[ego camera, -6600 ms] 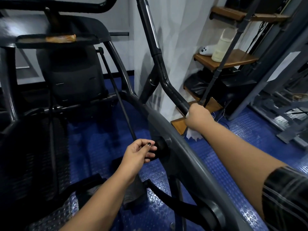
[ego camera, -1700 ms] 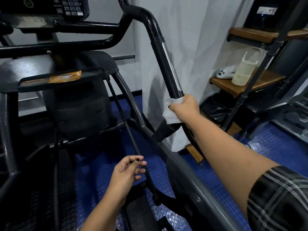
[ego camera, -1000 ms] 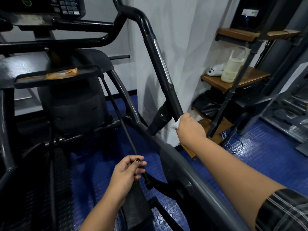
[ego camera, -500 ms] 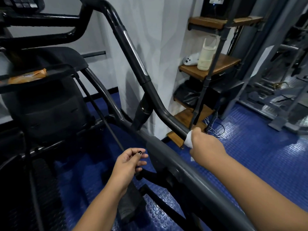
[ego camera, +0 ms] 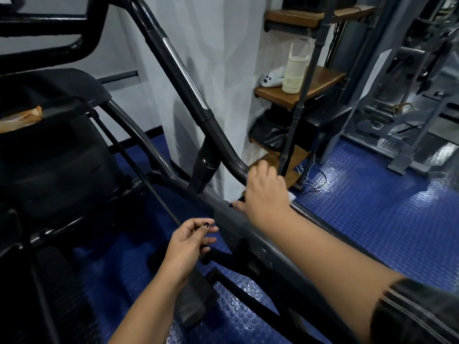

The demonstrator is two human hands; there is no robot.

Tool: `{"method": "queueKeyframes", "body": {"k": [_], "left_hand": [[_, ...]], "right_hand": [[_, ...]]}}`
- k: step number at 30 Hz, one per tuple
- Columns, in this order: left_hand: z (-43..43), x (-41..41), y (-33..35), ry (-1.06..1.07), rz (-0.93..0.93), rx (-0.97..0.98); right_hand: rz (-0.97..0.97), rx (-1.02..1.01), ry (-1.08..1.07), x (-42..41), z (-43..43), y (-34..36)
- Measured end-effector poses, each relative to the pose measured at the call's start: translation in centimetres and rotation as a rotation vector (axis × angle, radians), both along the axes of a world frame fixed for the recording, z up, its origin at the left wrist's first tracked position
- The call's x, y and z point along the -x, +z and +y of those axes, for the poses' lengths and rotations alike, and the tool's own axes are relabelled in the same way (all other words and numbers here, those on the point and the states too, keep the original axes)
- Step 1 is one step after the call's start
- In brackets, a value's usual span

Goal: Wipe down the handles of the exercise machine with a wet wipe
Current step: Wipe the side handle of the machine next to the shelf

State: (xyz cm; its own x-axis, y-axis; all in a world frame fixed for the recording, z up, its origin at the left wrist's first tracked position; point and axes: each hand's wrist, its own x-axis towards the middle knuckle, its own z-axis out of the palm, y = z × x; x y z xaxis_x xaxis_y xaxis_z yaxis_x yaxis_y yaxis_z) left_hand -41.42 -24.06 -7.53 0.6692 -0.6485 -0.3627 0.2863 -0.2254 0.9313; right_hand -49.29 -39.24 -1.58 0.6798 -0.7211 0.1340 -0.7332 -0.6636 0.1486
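Note:
The exercise machine's long black handle runs from the top centre down to the right and bends toward the grey frame rail. My right hand is curled over the handle's lower end, just above the rail. A small white corner of the wet wipe peeks out from under that hand; the rest of the wipe is hidden. My left hand hovers lower, left of the rail, fingers loosely curled and holding nothing.
A wooden shelf unit behind the handle carries a white bottle and a white controller. A white curtain hangs beside it. An orange packet lies on the machine's tray. Blue studded floor spreads right, toward other gym equipment.
My right hand has slid with the wipe down the handle, from below the shiny grip section to the lower bend near the rail. My left hand has kept its place.

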Motion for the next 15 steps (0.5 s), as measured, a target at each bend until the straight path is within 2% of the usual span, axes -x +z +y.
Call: {"method": "queueKeyframes", "body": {"k": [3,6,8,15], "left_hand": [[0.2,-0.2,-0.1,0.008,0.013,0.008],[0.4,-0.2,-0.2,0.011,0.02,0.008],[0.2,0.0,-0.4,-0.003,0.017,0.004],[-2.8,2.9,-0.4,-0.145,-0.014,0.004]], "right_hand": [[-0.097,-0.057,0.017,-3.6,-0.9,0.2],[-0.203,-0.27,0.043,-4.4,-1.9,0.7],[-0.185,-0.342,0.062,-3.3,-2.5,0.9],[-0.095,-0.387,0.002,4.4,-2.2,1.4]]}}
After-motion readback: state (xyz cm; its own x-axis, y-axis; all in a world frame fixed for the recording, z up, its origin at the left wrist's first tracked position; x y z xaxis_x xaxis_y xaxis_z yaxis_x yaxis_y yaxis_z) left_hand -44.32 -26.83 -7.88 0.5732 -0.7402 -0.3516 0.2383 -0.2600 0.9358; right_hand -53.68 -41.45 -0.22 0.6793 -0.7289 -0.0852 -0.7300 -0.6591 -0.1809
